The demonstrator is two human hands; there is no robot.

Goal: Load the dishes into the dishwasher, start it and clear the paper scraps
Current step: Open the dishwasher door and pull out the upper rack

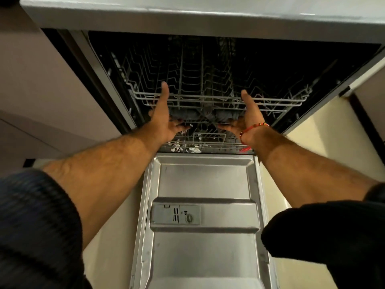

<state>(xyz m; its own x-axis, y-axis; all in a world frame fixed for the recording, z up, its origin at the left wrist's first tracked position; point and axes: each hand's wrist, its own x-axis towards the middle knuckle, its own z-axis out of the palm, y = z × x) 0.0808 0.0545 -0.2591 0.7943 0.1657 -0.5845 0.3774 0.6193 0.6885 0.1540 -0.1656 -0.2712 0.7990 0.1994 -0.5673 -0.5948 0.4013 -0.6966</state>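
Observation:
The dishwasher stands open, its steel door point(204, 180) folded down flat in front of me. The wire upper rack point(281, 100) holds no dishes that I can see. My left hand point(164, 119) and right hand point(248, 117) are at the rack's front edge. Both thumbs point straight up against the front rail, and the fingers reach inward beneath the grey handle strip. A red thread bracelet point(253, 127) circles my right wrist. Below, the lower rack point(210, 146) shows a few small white pieces point(193, 150), too dim to identify.
A grey countertop edge point(208, 17) overhangs the dishwasher. The detergent dispenser point(176, 214) with a round knob sits in the door's inner panel. Cabinet fronts flank the opening on both sides, and pale floor point(295, 147) shows beside the door.

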